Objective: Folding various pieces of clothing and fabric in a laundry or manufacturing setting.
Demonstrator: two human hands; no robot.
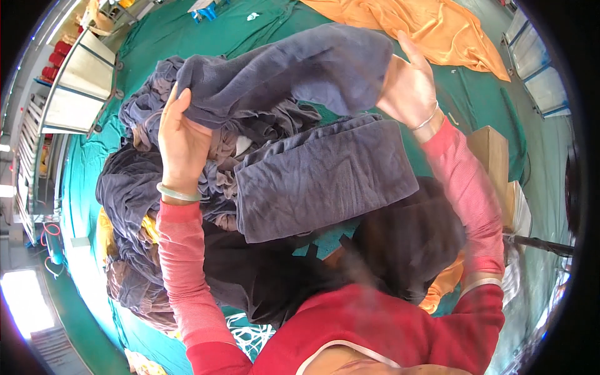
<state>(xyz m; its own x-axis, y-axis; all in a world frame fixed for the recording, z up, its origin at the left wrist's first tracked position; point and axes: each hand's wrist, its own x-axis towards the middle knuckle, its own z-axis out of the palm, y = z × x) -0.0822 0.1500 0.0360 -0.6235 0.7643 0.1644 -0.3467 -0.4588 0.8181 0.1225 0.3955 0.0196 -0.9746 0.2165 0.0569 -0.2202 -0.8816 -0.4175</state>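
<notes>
My left hand (182,140) and my right hand (409,87) hold up a grey-blue cloth (300,69) between them, each gripping one end. It sags slightly in the middle. Just beneath it lies a folded grey-blue cloth (322,178) on a green-covered surface (187,31). To the left sits a heap of crumpled grey and dark blue cloths (134,187). Both my sleeves are red; a pale bangle is on my left wrist and a thin one on my right.
An orange cloth (431,28) lies spread at the top right. A wooden box (494,153) stands to the right. White-panelled stands (78,81) are at the left edge. Dark hair (400,250) hangs in front of the lower view.
</notes>
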